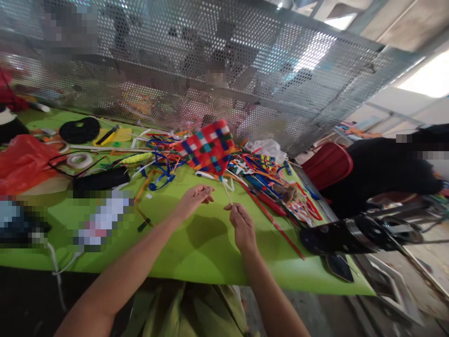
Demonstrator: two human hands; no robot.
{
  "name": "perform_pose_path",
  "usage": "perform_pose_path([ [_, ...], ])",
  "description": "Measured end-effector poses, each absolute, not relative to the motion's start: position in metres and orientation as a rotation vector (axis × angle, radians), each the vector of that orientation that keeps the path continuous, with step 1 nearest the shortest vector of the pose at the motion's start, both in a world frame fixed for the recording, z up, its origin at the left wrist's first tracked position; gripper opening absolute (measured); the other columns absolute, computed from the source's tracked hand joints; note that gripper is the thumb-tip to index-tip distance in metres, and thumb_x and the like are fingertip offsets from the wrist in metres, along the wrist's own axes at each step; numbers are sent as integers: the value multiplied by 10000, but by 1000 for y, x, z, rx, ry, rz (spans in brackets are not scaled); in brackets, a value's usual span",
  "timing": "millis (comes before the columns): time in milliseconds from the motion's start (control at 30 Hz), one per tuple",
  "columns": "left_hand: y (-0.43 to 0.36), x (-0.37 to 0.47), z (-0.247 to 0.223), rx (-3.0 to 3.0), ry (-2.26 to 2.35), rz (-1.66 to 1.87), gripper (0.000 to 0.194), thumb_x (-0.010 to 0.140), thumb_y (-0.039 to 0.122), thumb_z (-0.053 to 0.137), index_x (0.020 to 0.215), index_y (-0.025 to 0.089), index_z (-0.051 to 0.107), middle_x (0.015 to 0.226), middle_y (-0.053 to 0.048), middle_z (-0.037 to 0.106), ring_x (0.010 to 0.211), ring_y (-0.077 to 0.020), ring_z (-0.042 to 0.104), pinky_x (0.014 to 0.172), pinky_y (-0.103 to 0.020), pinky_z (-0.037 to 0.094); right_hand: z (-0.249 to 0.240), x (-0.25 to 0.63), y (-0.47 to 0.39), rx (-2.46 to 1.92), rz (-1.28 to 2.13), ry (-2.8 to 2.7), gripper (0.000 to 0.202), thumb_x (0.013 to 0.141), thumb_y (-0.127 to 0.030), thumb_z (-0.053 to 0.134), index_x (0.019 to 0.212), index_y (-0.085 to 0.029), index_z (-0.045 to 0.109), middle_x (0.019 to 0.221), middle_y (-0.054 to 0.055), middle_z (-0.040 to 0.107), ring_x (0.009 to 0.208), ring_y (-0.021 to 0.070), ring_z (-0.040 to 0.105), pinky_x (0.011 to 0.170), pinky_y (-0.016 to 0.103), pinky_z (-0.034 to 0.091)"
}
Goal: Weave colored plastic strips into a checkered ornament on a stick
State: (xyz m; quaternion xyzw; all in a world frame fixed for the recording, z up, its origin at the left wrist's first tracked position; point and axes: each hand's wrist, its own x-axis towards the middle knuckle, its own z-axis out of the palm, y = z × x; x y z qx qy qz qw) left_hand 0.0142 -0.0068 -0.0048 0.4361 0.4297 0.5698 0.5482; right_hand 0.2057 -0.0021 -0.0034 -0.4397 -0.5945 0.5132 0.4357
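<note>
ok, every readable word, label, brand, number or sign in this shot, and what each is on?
None legible.
Woven multicolour piece: coloured checks, no lettering I can make out.
Pale item at left: pixelated, any text unreadable.
Dark item at far left: pixelated too, unreadable.
Black machine at right: small pale marks, too blurred to read.
Yellow-and-black cutter: too small to tell.

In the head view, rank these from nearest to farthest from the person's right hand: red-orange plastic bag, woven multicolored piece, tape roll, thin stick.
1. Thin stick: held in the right hand.
2. Woven multicolored piece: beyond the hand, at the stick's far end.
3. Tape roll: well to the left.
4. Red-orange plastic bag: farthest left, at the picture's edge.
</note>
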Motion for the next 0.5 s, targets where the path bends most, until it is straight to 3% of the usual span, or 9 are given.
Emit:
perform_pose_path([
  [100,-8,17,-10,1018,1103,1346,514,826,617,545,971,144,687,771,-64,697,693,-144,616,700,-289,478,-3,208,3,-1106,1342,-1434,324,841,-513,596,836,-194,651,552,-68,261,494,92,210,473,270,141],
  [500,-6,14,-14,920,1180,1355,489,740,618,615,859,150,693,707,-50,682,669,-152,620,661,-287,490,2,234,25,-989,1315,-1179,299,785,-485,670,802,-190,631,518,-90,253,439,70,192,419,239,159],
])
